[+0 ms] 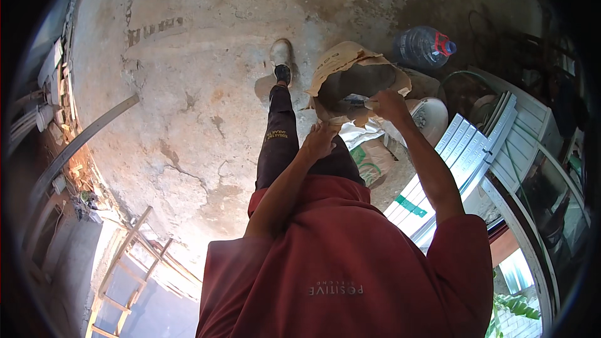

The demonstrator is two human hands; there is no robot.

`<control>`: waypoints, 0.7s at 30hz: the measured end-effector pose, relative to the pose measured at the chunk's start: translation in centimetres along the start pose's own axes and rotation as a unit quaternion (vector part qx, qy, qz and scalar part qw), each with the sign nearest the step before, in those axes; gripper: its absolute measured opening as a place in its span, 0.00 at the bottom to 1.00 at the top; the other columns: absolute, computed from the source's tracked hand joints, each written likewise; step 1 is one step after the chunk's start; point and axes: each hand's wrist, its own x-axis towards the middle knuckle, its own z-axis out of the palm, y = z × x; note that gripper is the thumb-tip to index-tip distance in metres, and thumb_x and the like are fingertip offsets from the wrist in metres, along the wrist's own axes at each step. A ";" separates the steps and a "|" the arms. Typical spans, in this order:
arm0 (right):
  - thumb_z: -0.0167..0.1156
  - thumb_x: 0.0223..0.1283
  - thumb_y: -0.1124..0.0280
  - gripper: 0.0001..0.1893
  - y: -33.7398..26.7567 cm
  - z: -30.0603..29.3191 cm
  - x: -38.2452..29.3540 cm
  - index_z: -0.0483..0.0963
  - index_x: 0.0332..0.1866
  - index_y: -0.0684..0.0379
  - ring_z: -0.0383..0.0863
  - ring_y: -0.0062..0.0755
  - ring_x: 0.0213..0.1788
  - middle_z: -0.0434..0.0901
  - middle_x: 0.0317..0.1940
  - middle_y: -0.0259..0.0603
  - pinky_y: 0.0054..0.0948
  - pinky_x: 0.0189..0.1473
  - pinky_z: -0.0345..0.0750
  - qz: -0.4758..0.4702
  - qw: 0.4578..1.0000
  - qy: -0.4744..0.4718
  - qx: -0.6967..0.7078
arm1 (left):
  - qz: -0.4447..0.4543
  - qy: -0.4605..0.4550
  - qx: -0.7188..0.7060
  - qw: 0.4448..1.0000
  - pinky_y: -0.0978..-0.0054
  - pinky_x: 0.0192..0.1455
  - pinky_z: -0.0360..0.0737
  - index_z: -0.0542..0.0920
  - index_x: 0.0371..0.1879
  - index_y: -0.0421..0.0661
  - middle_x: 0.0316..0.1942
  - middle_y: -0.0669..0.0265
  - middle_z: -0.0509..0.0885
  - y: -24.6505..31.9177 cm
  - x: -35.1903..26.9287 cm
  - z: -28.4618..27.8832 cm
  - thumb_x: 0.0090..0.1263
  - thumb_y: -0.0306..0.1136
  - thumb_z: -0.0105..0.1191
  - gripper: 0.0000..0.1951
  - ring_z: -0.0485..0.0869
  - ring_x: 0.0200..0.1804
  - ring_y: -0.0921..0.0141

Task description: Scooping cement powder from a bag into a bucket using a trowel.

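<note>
An open brown paper sack (345, 54) with a torn rim stands on the floor before me, with grey powder (364, 80) that looks like cement inside. My left hand (320, 142) grips the sack's near rim. Over the right side of the opening, my right hand (390, 105) is closed on a small hand tool (356, 99), whose pale end lies inside the sack. The tool's exact kind is hard to make out, since my fingers cover part of it.
A large clear plastic bottle (422, 47) lies beyond the sack. To the right are a white bucket (429, 115) with grey material and a stack of white panels (462, 143). A wooden ladder (124, 286) is at lower left, near a curved grey bar (84, 138).
</note>
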 end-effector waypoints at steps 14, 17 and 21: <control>0.66 0.41 0.66 0.18 -2.3 -1.0 -0.7 0.80 0.43 0.52 0.81 0.46 0.40 0.81 0.36 0.48 0.38 0.45 0.77 0.005 0.998 0.009 0.065 | -0.014 -0.030 0.001 0.999 0.55 0.67 0.59 0.75 0.54 0.48 0.61 0.45 0.62 0.2 -0.1 -0.3 0.59 0.39 0.57 0.23 0.65 0.63 0.48; 0.65 0.41 0.67 0.16 -2.5 0.1 -0.1 0.81 0.41 0.53 0.81 0.47 0.39 0.81 0.35 0.49 0.40 0.43 0.77 -0.005 0.999 0.013 0.049 | -0.011 -0.029 -0.005 0.999 0.55 0.67 0.59 0.75 0.55 0.48 0.61 0.45 0.61 0.2 0.0 -0.3 0.59 0.39 0.57 0.23 0.65 0.63 0.49; 0.64 0.40 0.70 0.14 -2.8 1.4 1.5 0.82 0.38 0.53 0.81 0.48 0.38 0.81 0.33 0.49 0.42 0.42 0.77 -0.005 0.999 0.009 0.051 | -0.012 -0.037 -0.008 0.999 0.55 0.67 0.59 0.75 0.55 0.48 0.61 0.45 0.61 0.2 0.1 -0.3 0.59 0.39 0.57 0.23 0.65 0.63 0.49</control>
